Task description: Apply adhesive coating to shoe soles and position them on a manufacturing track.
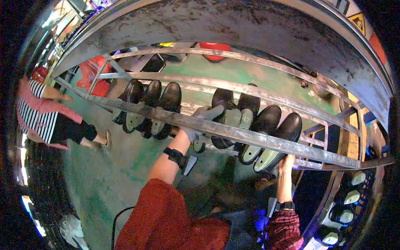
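My left hand [204,115], in what looks like a grey glove, reaches up behind the front metal rail. Its fingers curve to the right, against a black shoe [221,98]. A heel with a hole [199,144] shows just under this hand; the rest of that shoe is hidden. With my right hand [286,162] I grip the heel end of the rightmost black shoe [290,125], whose pale green shoe last fills its opening. Beside it stand another black shoe [267,117] and a shoe [250,102] farther back, both on lasts.
Several more black shoes [170,96] stand left on the metal rack [333,155]. A broad dark metal panel [233,23] arches above. More lasted shoes [352,196] line a shelf at lower right. A person in stripes [43,110] is at the left on the green floor [87,183].
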`<action>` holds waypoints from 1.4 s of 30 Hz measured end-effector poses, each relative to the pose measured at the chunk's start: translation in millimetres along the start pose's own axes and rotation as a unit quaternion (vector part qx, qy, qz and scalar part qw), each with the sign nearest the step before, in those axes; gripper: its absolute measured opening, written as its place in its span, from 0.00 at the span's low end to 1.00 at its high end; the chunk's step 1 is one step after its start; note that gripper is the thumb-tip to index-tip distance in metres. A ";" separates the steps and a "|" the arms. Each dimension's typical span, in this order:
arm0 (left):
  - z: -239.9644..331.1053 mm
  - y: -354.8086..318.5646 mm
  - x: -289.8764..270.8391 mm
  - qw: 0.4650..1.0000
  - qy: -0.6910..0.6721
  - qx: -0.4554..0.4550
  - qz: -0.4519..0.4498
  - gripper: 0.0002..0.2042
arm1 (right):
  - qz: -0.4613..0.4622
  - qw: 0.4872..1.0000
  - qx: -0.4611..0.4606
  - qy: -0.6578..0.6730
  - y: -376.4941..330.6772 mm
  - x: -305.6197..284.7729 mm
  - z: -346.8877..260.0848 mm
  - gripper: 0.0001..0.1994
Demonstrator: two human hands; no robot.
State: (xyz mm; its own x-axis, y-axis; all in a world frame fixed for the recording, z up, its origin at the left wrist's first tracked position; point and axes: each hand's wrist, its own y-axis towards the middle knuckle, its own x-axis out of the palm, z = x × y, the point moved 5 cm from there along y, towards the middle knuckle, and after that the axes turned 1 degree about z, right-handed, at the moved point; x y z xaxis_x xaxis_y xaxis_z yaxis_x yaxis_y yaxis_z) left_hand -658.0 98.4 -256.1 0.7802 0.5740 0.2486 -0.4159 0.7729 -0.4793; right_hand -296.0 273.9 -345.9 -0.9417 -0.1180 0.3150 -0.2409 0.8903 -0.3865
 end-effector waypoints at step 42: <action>-89.8 -248.4 351.3 0.873 -0.113 -0.133 -0.456 0.29 | 0.037 0.927 -0.173 0.331 -413.6 -249.7 -155.6 0.30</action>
State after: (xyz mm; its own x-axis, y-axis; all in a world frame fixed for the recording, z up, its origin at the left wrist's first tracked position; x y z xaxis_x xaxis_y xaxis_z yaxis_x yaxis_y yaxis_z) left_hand -238.6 83.8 -125.3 0.6053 -0.1859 0.7740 0.4766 0.8634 -0.1653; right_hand 75.3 3.6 -129.8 -0.5745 0.1434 0.8059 0.0172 0.9864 -0.1632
